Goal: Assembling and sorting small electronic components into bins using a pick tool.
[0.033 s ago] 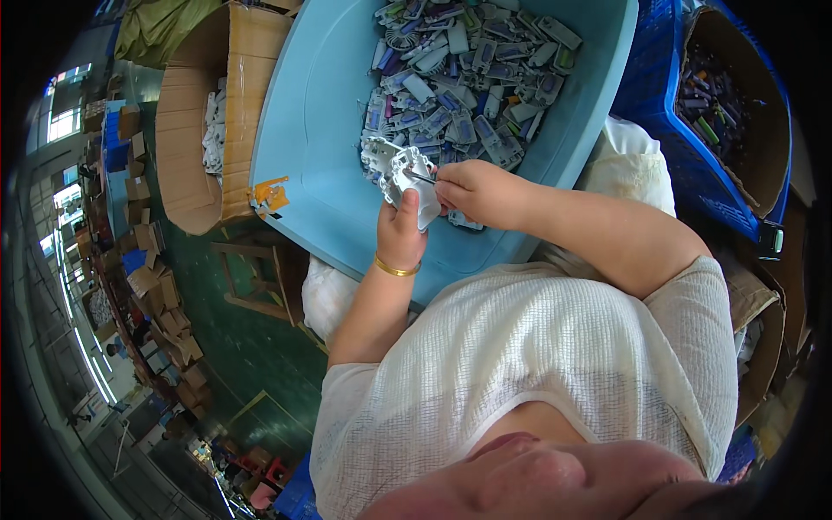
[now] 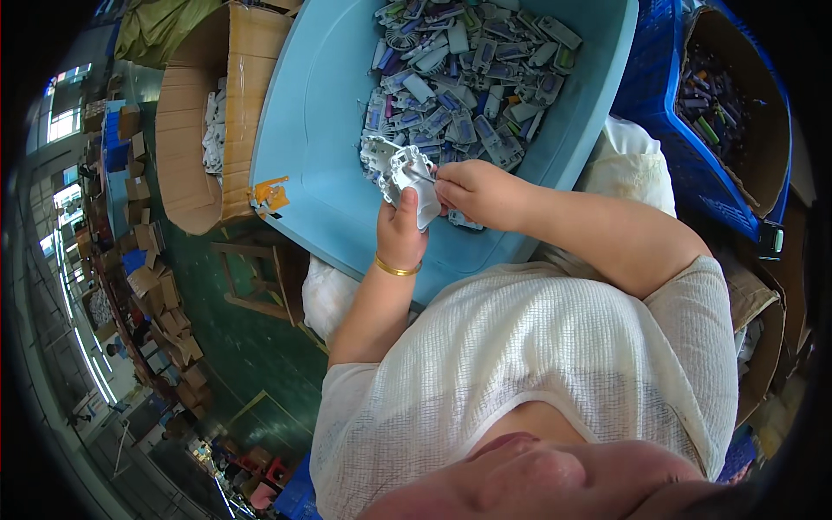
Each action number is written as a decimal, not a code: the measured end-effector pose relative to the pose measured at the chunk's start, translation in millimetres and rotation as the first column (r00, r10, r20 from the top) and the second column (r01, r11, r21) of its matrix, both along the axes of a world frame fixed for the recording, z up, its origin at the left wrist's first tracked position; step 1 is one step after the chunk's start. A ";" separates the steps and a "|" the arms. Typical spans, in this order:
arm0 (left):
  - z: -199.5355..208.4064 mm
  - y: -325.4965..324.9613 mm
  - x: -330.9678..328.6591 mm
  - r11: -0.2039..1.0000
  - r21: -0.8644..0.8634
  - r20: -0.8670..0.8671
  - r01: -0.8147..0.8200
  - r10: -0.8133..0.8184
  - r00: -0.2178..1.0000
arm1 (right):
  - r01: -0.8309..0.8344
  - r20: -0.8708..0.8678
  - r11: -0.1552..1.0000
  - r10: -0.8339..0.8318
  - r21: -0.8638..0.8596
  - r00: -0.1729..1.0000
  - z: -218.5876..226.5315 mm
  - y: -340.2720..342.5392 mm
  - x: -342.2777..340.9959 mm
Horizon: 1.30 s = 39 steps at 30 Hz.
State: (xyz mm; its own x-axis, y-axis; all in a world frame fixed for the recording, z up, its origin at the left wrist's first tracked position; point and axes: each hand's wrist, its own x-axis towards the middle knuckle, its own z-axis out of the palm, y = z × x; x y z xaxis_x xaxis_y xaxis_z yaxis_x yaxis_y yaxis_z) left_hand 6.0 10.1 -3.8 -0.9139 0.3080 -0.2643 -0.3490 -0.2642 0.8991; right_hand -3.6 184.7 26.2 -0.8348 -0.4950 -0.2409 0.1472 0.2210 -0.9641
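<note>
My left hand [image 2: 401, 234], with a gold bangle at the wrist, is closed round the lower end of a white plastic casing [image 2: 425, 201]. Its thumb presses on the near face, and a knobbly white part at the casing's upper left is spread out beside it. My right hand [image 2: 478, 192] pinches a thin metal tool [image 2: 422, 176] whose tip reaches into the casing; its handle is hidden by the fingers. Both hands are over the near part of a light-blue tub [image 2: 299, 130]. Beyond them in the tub lies a heap of small grey, white and purple plastic units [image 2: 451, 108].
Left of the tub stands a cardboard box [image 2: 186, 130] with white parts. A blue crate [image 2: 663, 100], lined with cardboard, holds dark and coloured pieces at right. White sacks [image 2: 637, 165] flank the tub; a wooden stool [image 2: 256, 277] stands on the green floor [image 2: 247, 355].
The thin metal tool in my right hand has tilted slightly against the casing. Both hands stay where they were.
</note>
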 end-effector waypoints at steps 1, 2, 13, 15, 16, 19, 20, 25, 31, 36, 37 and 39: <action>-0.7 -1.8 0.0 1.000 -0.017 0.009 0.009 -0.009 1.000 | 0.089 0.139 0.993 -0.077 -0.083 0.987 4.9 -0.9 0.0; 1.7 0.4 0.6 0.999 -0.030 0.010 -0.015 0.015 1.000 | 0.089 0.138 0.993 -0.078 -0.081 0.987 4.7 -0.1 -0.6; -11.4 -9.9 0.5 0.964 -0.226 -0.190 -0.142 0.099 0.977 | 0.049 0.269 0.996 -0.028 -0.072 0.963 -0.3 1.4 -2.8; -12.7 -7.3 -6.8 0.687 -0.652 -0.416 -0.321 0.030 0.909 | 0.209 0.347 0.968 -0.150 -0.138 0.926 -9.2 4.1 -6.8; -10.7 -5.5 -8.4 0.690 -0.650 -0.416 -0.317 0.026 0.909 | 0.264 0.370 0.957 -0.204 -0.118 0.906 -11.8 5.9 -10.3; -3.1 -3.5 -7.4 0.469 -0.721 -0.676 -0.510 -0.312 0.668 | 0.328 0.375 0.929 -0.246 -0.173 0.894 -8.1 6.6 -15.0; -2.5 -2.1 -5.5 0.471 -0.720 -0.676 -0.509 -0.313 0.667 | 0.303 0.335 0.933 -0.227 -0.196 0.914 -5.6 7.7 -14.8; -13.7 -4.6 -0.1 0.649 -0.684 -0.612 -0.333 -0.261 0.747 | 0.192 -0.003 0.964 -0.196 -0.185 0.981 -12.1 6.3 -11.6; -13.9 -12.9 -10.5 0.905 -0.387 -0.242 -0.177 0.085 0.967 | 0.385 0.406 0.910 -0.297 -0.153 0.864 -5.7 13.7 -19.2; 5.3 -6.7 -12.0 0.563 -0.727 -0.633 -0.393 -0.328 0.701 | 0.470 0.370 0.872 -0.395 -0.137 0.841 -7.9 16.6 -24.6; 4.1 -6.3 -13.7 0.552 -0.727 -0.664 -0.409 -0.409 0.627 | 0.471 0.351 0.873 -0.405 -0.126 0.845 -10.6 17.6 -25.2; 4.5 -6.3 -12.1 0.521 -0.736 -0.671 -0.432 -0.482 0.563 | 0.465 0.328 0.877 -0.408 -0.119 0.852 -11.6 17.7 -25.1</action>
